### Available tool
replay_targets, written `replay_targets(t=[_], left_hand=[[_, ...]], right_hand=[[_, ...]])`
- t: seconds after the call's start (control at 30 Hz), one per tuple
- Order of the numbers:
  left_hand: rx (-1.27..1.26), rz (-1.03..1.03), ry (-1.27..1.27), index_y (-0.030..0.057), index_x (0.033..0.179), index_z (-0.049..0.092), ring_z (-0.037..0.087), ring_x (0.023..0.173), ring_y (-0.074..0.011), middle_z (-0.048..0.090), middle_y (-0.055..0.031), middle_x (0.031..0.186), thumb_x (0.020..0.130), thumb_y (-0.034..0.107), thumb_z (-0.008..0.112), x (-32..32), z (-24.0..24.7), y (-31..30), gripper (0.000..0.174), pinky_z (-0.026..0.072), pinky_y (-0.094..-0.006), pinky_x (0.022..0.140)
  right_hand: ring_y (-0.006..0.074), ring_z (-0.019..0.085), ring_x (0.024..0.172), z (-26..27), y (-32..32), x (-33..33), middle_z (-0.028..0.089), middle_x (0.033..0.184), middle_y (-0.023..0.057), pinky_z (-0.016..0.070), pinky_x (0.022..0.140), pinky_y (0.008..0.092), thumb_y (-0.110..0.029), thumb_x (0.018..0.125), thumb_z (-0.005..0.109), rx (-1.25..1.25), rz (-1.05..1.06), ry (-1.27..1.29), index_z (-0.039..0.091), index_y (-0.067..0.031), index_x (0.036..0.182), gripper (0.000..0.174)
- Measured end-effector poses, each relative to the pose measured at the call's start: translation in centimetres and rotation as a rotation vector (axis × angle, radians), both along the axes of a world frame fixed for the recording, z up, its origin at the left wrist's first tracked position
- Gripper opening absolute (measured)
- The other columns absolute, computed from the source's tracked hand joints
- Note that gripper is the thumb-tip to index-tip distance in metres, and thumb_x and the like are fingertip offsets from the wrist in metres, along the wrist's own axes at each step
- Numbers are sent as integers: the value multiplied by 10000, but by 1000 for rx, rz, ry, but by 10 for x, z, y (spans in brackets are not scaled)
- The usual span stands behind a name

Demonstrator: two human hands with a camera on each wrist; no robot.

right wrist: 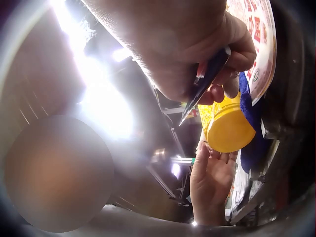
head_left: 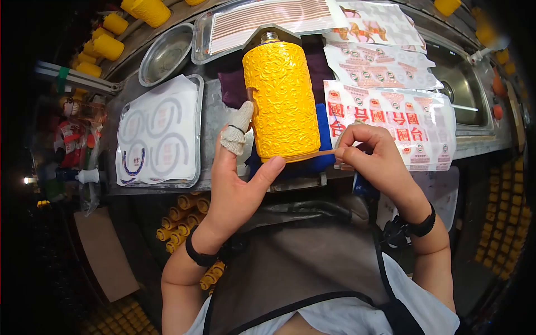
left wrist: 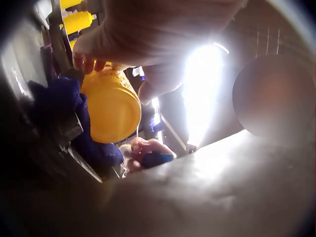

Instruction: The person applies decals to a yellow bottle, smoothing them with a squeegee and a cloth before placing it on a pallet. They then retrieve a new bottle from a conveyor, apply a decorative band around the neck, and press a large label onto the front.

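A yellow embossed bottle [head_left: 283, 100] lies on its side, base toward the person, neck in a dark angular rest [head_left: 254, 40]. My left hand [head_left: 237, 181] grips its left side near the base. That hand's index finger wears a white cloth cover [head_left: 239, 127], and its thumb presses at the base rim, on the left end of a thin brown strip [head_left: 310, 156]. The strip runs along the rim to my right hand [head_left: 377, 153], whose thumb and index finger pinch its other end. Within the right palm sits a dark pointed tool [right wrist: 210, 79], seen in the right wrist view.
Blue cloth [head_left: 325, 134] lies under the bottle. At left are a tray [head_left: 199, 134] of printed sheets and a metal bowl [head_left: 162, 56]. Striped strips [head_left: 268, 22] lie behind; red-printed decal sheets [head_left: 391, 125] and a sink [head_left: 463, 84] are at right. Several yellow bottles [head_left: 106, 47] stand beyond.
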State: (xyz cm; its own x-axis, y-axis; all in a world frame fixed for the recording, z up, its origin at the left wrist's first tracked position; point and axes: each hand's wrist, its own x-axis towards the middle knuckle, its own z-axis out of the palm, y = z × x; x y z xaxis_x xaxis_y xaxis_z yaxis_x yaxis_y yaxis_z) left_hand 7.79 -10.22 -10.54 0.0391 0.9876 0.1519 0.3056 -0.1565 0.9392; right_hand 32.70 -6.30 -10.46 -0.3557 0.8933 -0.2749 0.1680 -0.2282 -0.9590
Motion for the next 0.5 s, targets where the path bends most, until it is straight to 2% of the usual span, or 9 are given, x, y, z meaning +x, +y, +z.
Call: replay_targets(t=[0.13,0.23,0.27,0.3,0.37,0.4,0.5], left_hand=[[-19,82,-20,-39,1396,453,493,1261,-212,521,-127,1344,874,56,689,-18,-5,-11,581,376,-342,1079],[80,52,105,-40,1346,476,505,1231,-220,534,-126,1306,857,18,674,-19,7,-22,531,391,-338,1058],[141,72,127,-33,1252,560,527,1199,-274,545,-133,1274,818,16,697,-11,12,-24,457,409,-369,1039],[328,-41,380,15,1110,670,538,1184,-331,548,-146,1264,758,54,753,-13,16,-19,364,415,-424,1017],[438,-107,575,73,1003,729,539,1172,-354,551,-139,1261,714,106,793,-7,20,-17,298,406,-471,987],[476,-109,617,104,1010,741,542,1168,-343,555,-130,1261,687,121,809,-8,16,-15,330,385,-485,982],[487,-144,727,83,1013,739,507,1198,-364,519,-146,1286,740,79,755,-11,23,-12,273,384,-449,1021]], right_hand=[[51,541,715,0,1,-1,609,715,-7,445,649,244,-91,838,662,23,1,-20,614,-6,760,124],[55,533,717,2,0,0,601,711,-11,439,652,249,-92,834,663,20,1,-44,611,-10,755,125],[57,533,716,2,0,-1,599,710,-12,439,653,250,-92,833,663,20,7,-47,610,-11,754,125],[59,562,717,0,0,-1,609,741,-4,465,654,237,-70,840,652,26,21,-47,612,-9,770,101],[65,621,719,-5,1,2,628,803,12,515,657,209,-25,856,631,40,49,-46,615,-5,803,59],[65,621,719,-5,2,1,630,802,11,516,657,210,-27,855,631,45,55,-54,616,-6,803,58],[68,595,716,-6,2,0,620,771,10,495,655,229,-55,846,641,49,33,-66,616,-4,788,80]])
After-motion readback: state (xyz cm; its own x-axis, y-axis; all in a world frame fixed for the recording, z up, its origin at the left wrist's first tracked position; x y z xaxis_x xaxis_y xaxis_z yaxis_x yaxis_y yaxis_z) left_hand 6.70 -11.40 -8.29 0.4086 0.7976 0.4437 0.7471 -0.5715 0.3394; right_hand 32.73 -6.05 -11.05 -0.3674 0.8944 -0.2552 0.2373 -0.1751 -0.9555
